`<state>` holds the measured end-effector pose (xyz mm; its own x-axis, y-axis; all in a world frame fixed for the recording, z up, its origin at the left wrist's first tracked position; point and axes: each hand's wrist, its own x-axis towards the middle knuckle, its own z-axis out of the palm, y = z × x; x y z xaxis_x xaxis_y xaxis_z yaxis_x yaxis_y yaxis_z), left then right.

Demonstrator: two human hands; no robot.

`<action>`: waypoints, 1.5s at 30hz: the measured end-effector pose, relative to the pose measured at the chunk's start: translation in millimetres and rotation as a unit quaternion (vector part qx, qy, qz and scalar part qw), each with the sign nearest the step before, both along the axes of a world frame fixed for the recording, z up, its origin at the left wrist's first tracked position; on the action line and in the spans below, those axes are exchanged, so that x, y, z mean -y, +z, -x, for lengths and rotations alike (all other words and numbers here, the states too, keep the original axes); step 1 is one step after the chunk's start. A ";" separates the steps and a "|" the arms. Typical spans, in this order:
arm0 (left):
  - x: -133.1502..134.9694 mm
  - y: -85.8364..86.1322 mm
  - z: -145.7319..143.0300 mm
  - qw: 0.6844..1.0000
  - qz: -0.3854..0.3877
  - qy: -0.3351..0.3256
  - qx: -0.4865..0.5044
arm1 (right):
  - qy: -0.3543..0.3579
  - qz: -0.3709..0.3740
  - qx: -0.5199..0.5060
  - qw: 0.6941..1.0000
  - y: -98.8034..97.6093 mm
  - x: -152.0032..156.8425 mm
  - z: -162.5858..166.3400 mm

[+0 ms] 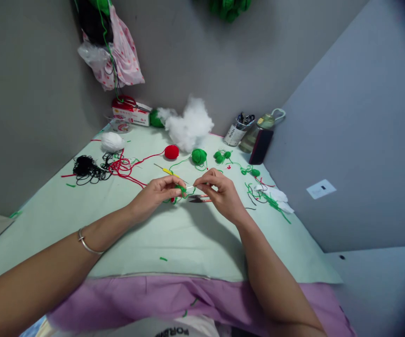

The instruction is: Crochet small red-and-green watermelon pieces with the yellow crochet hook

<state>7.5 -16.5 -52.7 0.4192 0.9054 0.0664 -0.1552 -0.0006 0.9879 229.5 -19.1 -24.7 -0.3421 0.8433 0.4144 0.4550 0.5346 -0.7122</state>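
Over the middle of the table, my left hand pinches a small piece of green yarn work with a bit of red below it. My right hand is closed on a thin, pale metal needle whose other end meets the green piece. Green yarn hangs in loops between the two hands. Just beneath my right hand lies a pair of thread snips with dark blades and orange-red handles. Beyond my left hand a crochet hook with a yellow handle rests on the table.
Red and green yarn balls, white stuffing and a pen cup stand toward the back. Tangled black yarn lies left; green scraps and a dark phone are right. Grey walls border the table.
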 end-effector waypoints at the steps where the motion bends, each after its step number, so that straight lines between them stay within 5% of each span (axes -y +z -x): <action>1: 0.1 0.3 0.0 1.000 -0.001 -0.002 -0.001 | -0.001 0.001 -0.001 1.000 0.2 -0.1 -0.4; 30: 0.7 -3.3 0.1 0.997 0.007 -0.068 0.028 | 0.055 0.079 -0.036 0.995 0.9 1.8 6.9; 34: 1.3 -0.4 -1.2 0.998 0.021 -0.048 0.021 | 0.016 0.084 -0.047 0.995 -2.6 2.8 11.3; 39: 0.1 -0.6 -2.4 0.999 0.031 -0.017 0.008 | 0.028 0.042 -0.046 0.998 -8.0 7.7 18.6; 45: 0.1 -5.9 -4.6 0.998 0.051 -0.015 0.013 | 0.018 -0.124 0.119 0.985 -17.4 12.1 25.3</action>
<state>12.0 -16.6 -58.7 0.4454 0.8952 -0.0154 -0.1787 0.1058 0.9782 204.3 -31.2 -42.1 -0.4824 0.7121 0.5102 0.5706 0.6973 -0.4338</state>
